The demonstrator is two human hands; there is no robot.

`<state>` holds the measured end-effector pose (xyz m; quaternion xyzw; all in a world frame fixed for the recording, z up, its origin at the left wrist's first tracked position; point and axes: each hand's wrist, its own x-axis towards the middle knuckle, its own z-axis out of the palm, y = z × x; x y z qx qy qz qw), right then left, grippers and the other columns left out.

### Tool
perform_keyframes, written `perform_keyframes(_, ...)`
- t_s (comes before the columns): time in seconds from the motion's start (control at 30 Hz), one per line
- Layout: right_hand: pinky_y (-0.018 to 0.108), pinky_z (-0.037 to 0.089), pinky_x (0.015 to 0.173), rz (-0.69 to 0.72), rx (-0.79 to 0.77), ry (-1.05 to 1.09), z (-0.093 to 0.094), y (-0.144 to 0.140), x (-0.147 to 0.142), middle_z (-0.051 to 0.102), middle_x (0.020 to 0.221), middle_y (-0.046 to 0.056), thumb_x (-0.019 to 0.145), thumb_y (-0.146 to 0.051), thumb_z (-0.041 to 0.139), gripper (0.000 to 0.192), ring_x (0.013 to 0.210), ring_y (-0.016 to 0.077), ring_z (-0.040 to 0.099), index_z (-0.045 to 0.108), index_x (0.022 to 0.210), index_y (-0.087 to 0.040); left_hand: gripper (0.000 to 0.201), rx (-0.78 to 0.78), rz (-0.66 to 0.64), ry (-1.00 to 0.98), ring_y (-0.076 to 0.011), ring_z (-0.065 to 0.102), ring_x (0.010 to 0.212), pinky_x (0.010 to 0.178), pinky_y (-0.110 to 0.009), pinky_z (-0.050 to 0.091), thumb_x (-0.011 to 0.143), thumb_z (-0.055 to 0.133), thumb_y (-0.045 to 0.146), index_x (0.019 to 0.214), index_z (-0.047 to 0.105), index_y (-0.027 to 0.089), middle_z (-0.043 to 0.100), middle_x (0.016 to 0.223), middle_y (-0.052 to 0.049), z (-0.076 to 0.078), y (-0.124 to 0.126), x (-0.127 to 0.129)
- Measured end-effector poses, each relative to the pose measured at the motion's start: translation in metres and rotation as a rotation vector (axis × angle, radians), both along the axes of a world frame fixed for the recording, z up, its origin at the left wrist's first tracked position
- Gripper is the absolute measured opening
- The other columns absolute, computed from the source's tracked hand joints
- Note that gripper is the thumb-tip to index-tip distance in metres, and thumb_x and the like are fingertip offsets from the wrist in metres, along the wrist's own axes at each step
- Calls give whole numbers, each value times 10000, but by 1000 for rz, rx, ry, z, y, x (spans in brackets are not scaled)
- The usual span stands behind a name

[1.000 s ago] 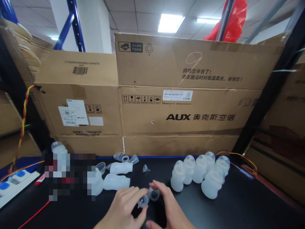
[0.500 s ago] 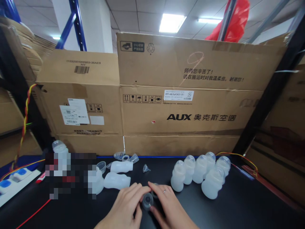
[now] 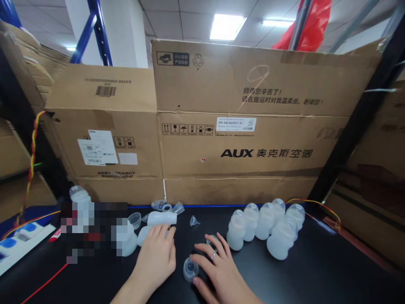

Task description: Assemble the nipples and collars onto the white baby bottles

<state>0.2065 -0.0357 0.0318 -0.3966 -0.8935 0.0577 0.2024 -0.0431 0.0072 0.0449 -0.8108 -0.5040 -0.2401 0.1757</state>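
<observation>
My left hand (image 3: 156, 253) is closed over a frosted white baby bottle (image 3: 143, 236) that lies on its side; its fingers bend over the neck end and hide most of it. My right hand (image 3: 218, 266) has its fingers spread, index finger and thumb touching the edge of a clear bottle nipple in a collar ring (image 3: 190, 270), which stands on the black tabletop (image 3: 268, 283). Under the right fingers, partly hidden, is a clear cup-shaped piece (image 3: 212, 241). Another frosted bottle (image 3: 162, 218) lies just behind the left hand.
Several capped bottles (image 3: 237, 230) stand at the right. Loose clear nipples (image 3: 179, 208), a ring (image 3: 167, 207) and a small funnel-shaped piece (image 3: 194, 221) lie behind. A clear cap (image 3: 135, 220) and a blurred-out patch (image 3: 95, 223) are at left. Cardboard (image 3: 237, 169) walls off the back.
My left hand has left the nipple and moved left onto the lying bottle. The right hand's fingers have spread, and the nipple has shifted slightly left and nearer.
</observation>
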Motion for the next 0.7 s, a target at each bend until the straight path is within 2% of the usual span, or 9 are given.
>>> perform_keyframes(0.1,732,253,1222,14,-7,12,-4,0,-2,552,1507,6,940,-296,634,567,1470,367,392,494,1484,-370,291,-12,-75,-42,-271,719,1007,894,-413,596,978,542,213,1215,707,176,764,1106,-92,-3,-3,5)
perform_keyframes(0.2,715,252,1230,6,8,50,-9,1,-3,557,1509,19,935,-323,651,632,1471,370,390,447,1532,-359,313,5,-126,-48,-265,735,1026,891,-392,623,983,577,275,1248,688,149,772,1146,-99,-6,-9,12)
perform_keyframes(0.37,701,224,1229,-49,-9,121,-12,-1,-7,625,1405,-10,933,-477,671,335,1440,357,429,661,1251,-370,361,-5,-93,-3,-287,720,1131,970,-420,620,918,572,213,1250,688,133,756,1233,-132,-9,-14,16)
perform_keyframes(0.47,684,214,1229,-72,-15,173,-13,-2,-13,673,1277,7,847,-547,742,333,1387,361,471,714,1092,-324,398,-89,-59,30,-287,718,1112,987,-438,597,869,551,144,1242,690,141,754,1212,-133,-2,-16,16)
perform_keyframes(0.57,642,216,1239,-102,-5,231,-17,-2,-19,694,1146,18,736,-520,824,355,1314,353,517,710,956,-266,369,-170,-41,48,-288,729,1013,1034,-508,539,880,537,130,1210,701,146,761,1083,-118,6,-19,18)
perform_keyframes(0.63,586,247,1244,-112,4,268,-17,-2,-22,696,1107,26,679,-464,853,404,1250,326,551,692,975,-243,347,-187,-38,46,-292,727,970,1006,-516,531,899,539,152,1205,703,147,754,1046,-114,9,-20,19)
perform_keyframes(0.7,532,307,1223,-99,2,279,-15,-3,-23,688,1148,40,662,-440,856,540,1198,299,573,678,1128,-233,339,-192,-44,33,-290,723,944,911,-469,553,904,551,165,1209,700,153,748,1056,-113,9,-21,21)
